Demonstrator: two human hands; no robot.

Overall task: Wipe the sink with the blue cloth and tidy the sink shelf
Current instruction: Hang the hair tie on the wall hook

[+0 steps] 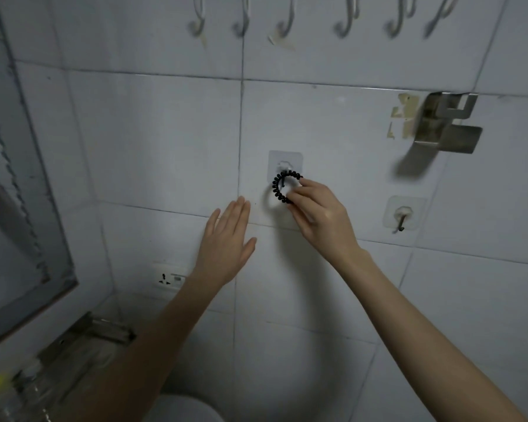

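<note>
On the adhesive hook (284,172), right hand (323,213) pinches hair tie (282,187).

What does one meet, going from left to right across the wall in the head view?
Framed mirror → white wall socket → open left hand → black spiral hair tie → empty clear adhesive hook → steel wall bracket.

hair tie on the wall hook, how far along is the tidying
Done: nothing can be confirmed; the sink and blue cloth are out of view. In hand: the right hand holds the black spiral hair tie over the clear adhesive wall hook; the left hand is open. Left: the metal sink shelf holds blurred items.
</note>
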